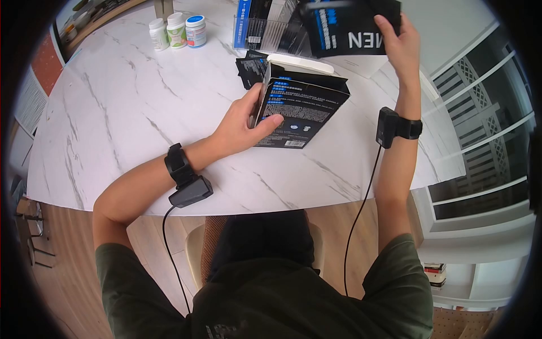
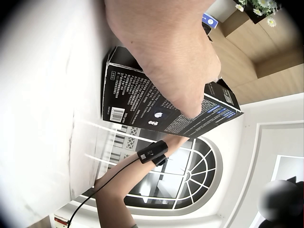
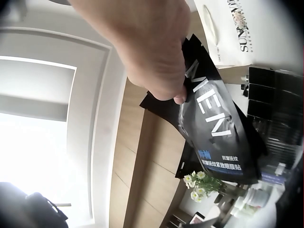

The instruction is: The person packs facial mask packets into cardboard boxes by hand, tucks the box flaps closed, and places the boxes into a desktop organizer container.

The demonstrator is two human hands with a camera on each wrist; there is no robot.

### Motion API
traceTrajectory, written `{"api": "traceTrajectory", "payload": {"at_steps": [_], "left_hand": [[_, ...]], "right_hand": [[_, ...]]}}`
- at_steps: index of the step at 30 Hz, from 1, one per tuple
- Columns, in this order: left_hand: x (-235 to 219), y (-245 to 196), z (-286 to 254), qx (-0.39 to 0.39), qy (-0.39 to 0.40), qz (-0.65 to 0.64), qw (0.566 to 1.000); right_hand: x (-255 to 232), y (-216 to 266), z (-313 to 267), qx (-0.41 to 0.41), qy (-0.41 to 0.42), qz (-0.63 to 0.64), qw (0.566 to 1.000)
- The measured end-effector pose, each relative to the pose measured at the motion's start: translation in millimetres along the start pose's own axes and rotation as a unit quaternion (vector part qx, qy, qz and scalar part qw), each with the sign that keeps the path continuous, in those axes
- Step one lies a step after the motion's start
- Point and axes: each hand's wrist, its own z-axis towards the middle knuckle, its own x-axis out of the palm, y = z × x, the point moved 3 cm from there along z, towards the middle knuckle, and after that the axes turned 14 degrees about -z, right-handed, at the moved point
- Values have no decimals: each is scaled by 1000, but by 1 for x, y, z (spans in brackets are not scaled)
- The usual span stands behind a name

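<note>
My left hand [image 1: 243, 124] grips a black printed carton [image 1: 313, 107] by its side edge, thumb across the printed face. The carton stands tilted on the marble-patterned table, its top flap raised at the far end. Raised at the far right, my right hand [image 1: 403, 53] pinches black foil pouches [image 1: 344, 34] by one end, thumb on the front one. White "MEN" lettering shows on the front pouch [image 3: 216, 123] in the right wrist view, with another dark pouch edge behind it. More small black packets [image 1: 252, 70] lie on the table just beyond the carton.
A clear acrylic holder [image 1: 271, 35] with a blue-and-white box [image 1: 241, 25] stands at the back, partly behind the pouches. Three supplement bottles [image 1: 176, 31] stand at the back left. Cables hang from both wrist cameras. A flower pot [image 3: 202, 183] shows in the right wrist view.
</note>
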Motion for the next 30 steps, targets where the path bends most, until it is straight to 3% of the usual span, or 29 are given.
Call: {"api": "traceTrajectory", "payload": {"at_steps": [4,6,12,18,22,24,26,28,30], "left_hand": [[1,-1,0,7,-6,9,1000],[1,-2,1,12,-5,13,1000],[1,0,0,20,-11,12,1000],[0,1,0,27,-13,3,1000],[-1,2,-1,24,-11,10,1000],[0,1,-1,23,-11,2,1000],[2,-1,0,22,-11,-7,1000],[2,-3,0,29,-1,0,1000],[3,-4,0,27,2,-7,1000]], "right_hand": [[-18,13,4,5,-74,23,997],[-26,43,4,19,-147,112,983],[-41,59,2,-4,-195,121,973],[-32,75,-1,5,-161,223,962],[-21,76,-6,6,-81,277,957],[-15,76,-7,19,-2,252,967],[-13,87,-7,6,5,270,963],[-9,82,-7,-31,25,185,982],[-12,85,-9,-9,38,114,993]]}}
